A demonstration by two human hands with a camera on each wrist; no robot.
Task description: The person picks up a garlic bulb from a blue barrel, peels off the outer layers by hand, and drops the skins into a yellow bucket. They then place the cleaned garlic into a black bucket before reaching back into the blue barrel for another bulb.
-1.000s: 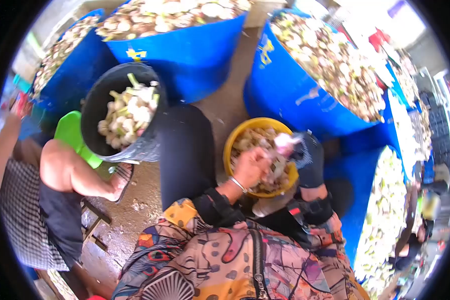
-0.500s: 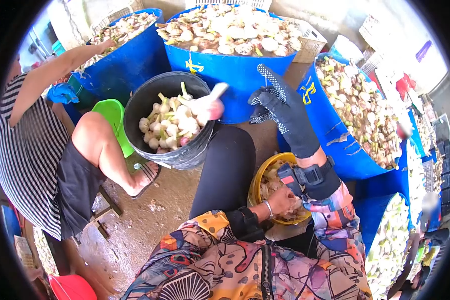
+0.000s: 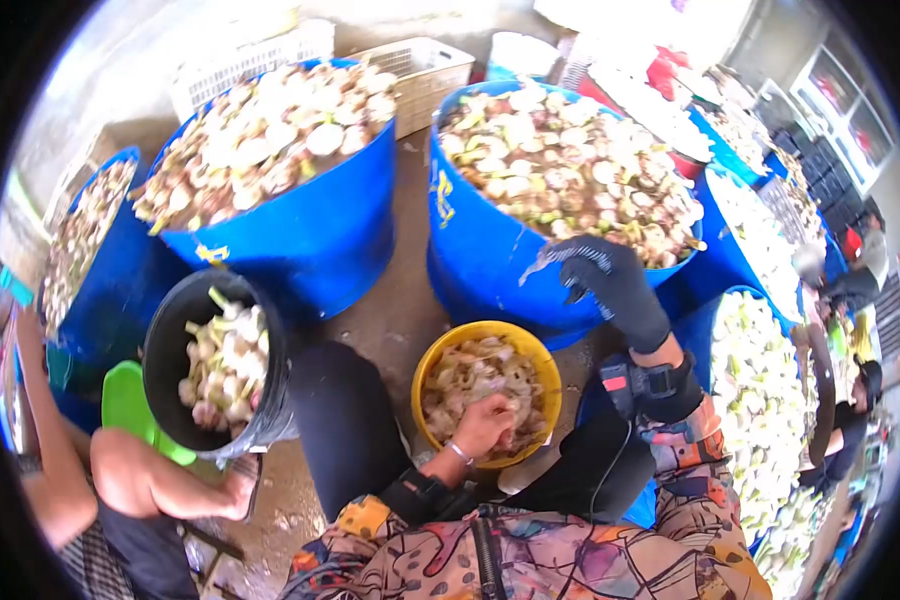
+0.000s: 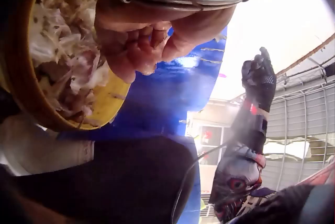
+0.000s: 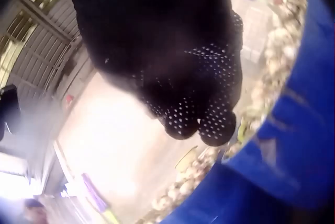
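Concrete floor [image 3: 395,310], blue barrels [image 3: 320,240], left grip [image 3: 485,425] curled in yellow bowl [image 3: 425,375], hold unclear, right grip [image 3: 610,280] slack, empty

Sunlit concrete floor [image 3: 398,262], white crates [image 3: 422,62]

No legible text, brand, number or sign found. Yellow painted mark [image 3: 440,197] on right blue barrel [image 3: 480,275], another [image 3: 211,253] on left blue barrel [image 3: 320,235]; both unreadable.

Head view down over yellow bowl [image 3: 485,328] — same bowl [image 4: 107,109] close from left wrist; right wrist upward.
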